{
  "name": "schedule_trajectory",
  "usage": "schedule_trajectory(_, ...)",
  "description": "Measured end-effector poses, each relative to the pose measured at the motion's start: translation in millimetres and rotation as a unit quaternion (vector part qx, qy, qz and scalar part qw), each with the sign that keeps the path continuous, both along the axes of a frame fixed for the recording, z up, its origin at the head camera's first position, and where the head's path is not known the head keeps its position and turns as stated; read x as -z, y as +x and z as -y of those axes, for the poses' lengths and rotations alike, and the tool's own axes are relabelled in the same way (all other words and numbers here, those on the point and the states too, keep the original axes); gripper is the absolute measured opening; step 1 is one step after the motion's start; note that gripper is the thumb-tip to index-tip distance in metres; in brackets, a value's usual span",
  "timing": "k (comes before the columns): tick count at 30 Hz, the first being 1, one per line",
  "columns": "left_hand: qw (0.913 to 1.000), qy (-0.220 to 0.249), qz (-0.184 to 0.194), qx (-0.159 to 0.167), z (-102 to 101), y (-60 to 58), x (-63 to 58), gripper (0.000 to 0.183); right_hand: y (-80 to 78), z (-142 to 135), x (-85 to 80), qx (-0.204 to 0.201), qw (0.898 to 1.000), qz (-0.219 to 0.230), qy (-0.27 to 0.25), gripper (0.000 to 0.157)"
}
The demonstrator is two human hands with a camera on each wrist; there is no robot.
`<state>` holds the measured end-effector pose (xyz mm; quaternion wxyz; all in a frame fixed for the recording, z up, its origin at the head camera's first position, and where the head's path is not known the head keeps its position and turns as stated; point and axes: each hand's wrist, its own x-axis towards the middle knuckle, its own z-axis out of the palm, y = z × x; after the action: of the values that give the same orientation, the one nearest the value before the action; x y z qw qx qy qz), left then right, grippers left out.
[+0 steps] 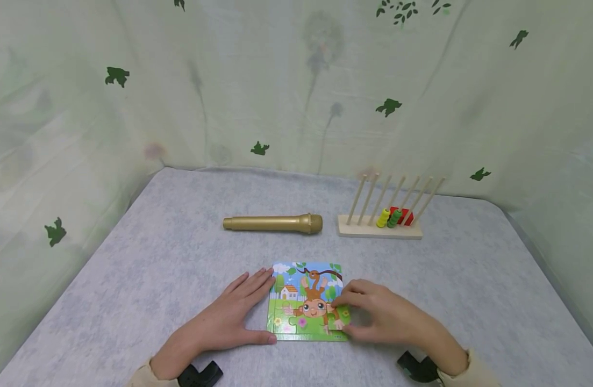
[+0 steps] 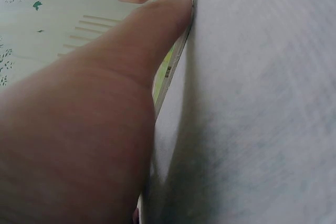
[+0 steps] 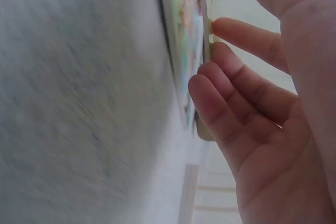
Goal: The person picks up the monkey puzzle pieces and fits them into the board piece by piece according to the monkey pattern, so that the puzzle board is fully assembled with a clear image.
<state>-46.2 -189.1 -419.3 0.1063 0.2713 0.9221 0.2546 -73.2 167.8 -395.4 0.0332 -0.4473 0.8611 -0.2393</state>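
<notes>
A square jigsaw puzzle (image 1: 311,306) with a monkey hanging from a branch lies flat at the front middle of the table. At its left side rests my left hand (image 1: 228,314), fingers stretched out and touching the edge, thumb at the lower left corner. My right hand (image 1: 388,317) pinches a puzzle piece (image 1: 340,318) between thumb and fingers over the puzzle's lower right part. That piece sits raised and slightly out of line with the picture. In the left wrist view, the left thumb (image 2: 157,19) lies along the puzzle's edge. The right wrist view is blurred around the puzzle (image 3: 185,35).
Behind the puzzle lies a gold microphone (image 1: 267,223). To its right stands a wooden peg rack (image 1: 359,232) with upright sticks, carrying yellow beads (image 1: 383,217), green beads (image 1: 394,218) and a red part (image 1: 408,217). A printed curtain (image 1: 277,80) hangs behind the table.
</notes>
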Motion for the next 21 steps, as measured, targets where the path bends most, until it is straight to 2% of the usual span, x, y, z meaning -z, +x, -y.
schedule_trajectory(7,1.0,-0.003,-0.007,0.002,0.1,0.1,0.6,0.113,2.0,6.7,7.5,0.005,1.0,-0.024,0.004,0.036)
schedule_trajectory(21,1.0,-0.004,0.003,-0.003,-0.3,-0.2,0.0,0.113,4.1,12.8,12.9,0.006,0.999,-0.019,0.025,0.028)
